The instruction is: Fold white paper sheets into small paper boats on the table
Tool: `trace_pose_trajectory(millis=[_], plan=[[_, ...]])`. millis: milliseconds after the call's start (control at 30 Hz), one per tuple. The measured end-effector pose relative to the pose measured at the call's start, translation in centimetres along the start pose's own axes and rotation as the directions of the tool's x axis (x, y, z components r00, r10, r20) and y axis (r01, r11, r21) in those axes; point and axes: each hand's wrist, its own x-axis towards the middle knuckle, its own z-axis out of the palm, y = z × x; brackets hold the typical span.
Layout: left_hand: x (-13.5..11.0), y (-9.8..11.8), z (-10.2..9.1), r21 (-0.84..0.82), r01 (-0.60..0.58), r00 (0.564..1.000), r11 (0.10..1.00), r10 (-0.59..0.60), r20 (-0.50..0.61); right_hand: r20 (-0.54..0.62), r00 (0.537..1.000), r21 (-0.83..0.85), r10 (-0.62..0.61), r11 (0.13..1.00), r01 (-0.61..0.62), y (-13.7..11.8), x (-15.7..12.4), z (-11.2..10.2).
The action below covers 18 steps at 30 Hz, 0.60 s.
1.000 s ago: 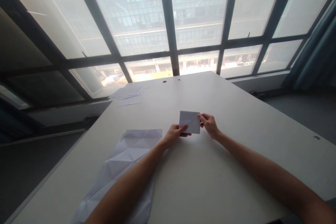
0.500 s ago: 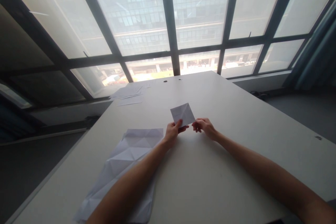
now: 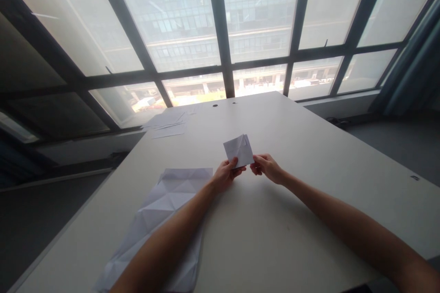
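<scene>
A small square of folded white paper [image 3: 240,149] is held up above the table, tilted, with a crease running across it and a flap lifted near its top corner. My left hand [image 3: 227,173] grips its lower left edge, thumb on the front and fingers behind. At its lower right corner, my right hand [image 3: 265,167] pinches the paper between thumb and forefinger, the other fingers curled. Under and beside my left forearm lies a large white sheet [image 3: 168,208] covered in triangular creases.
The white table [image 3: 261,229] runs away from me toward tall dark-framed windows [image 3: 256,18]. Several loose paper sheets [image 3: 167,124] lie at its far left edge. A round hole [image 3: 215,105] shows near the far end. A blue curtain [image 3: 409,64] hangs at right.
My right hand has closed on the paper's right corner, where it was just beside it before. The right side has shifted slightly left, and a flap now stands out near the top.
</scene>
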Motion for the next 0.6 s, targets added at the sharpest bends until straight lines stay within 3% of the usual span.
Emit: trace_pose_trajectory(millis=[200, 400, 600], plan=[[0.3, -0.2, -0.3, 0.025, -0.032, 0.999, 0.999, 0.032, -0.025, 0.041, 0.998, -0.124, 0.039, 0.992, -0.034, -0.9, -0.2, -0.6], [0.5, -0.7, 0.0, 0.172, -0.139, 0.984, 0.975, 0.156, -0.087, 0.149, 0.954, -0.091, 0.259, 0.965, -0.248, -1.5, -0.1, -1.8], [0.4, -0.7, 0.1, 0.201, -0.151, 0.983, 0.968, 0.168, -0.07, 0.212, 0.932, -0.108, 0.295, 0.955, -0.278, -1.5, 0.0, -2.5]])
